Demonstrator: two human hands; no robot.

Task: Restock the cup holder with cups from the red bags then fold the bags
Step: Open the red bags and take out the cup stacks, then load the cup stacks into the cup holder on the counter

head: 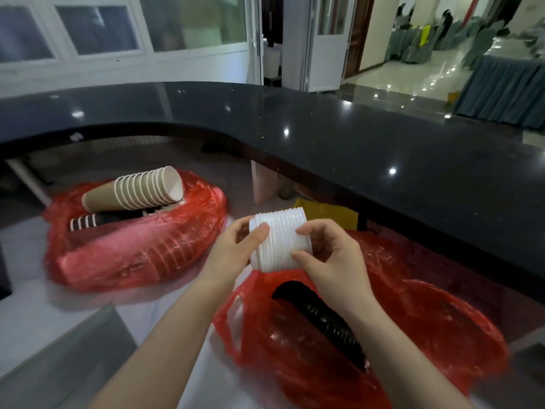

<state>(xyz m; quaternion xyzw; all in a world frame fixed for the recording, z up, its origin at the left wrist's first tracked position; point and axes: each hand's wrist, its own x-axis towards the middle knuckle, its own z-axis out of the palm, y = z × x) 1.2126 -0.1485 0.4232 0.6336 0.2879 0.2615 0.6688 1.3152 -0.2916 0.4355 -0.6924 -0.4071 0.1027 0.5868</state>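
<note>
Hands meet over the nearer red bag [413, 335], and I see both of them holding one stack of white lids [280, 240] lying sideways in the air. My left hand [233, 249] curls around the stack's left end with the thumb pressed on top. My right hand [330, 255] pinches the right end, index finger above and thumb below.

Under the stack, that bag lies open on the pale work surface [35, 305], and a row of black lids [324, 320] sits inside it.

To the left, well apart from my hands, the second red bag [132, 255] holds a sleeve of brown paper cups [135, 188] lying tilted on top. A stack of dark cups [88, 222] lies just below it, and more cups show through the red plastic.

Beyond both bags curves a dark polished counter [324, 128]. I cannot spot the cup holder anywhere.
</note>
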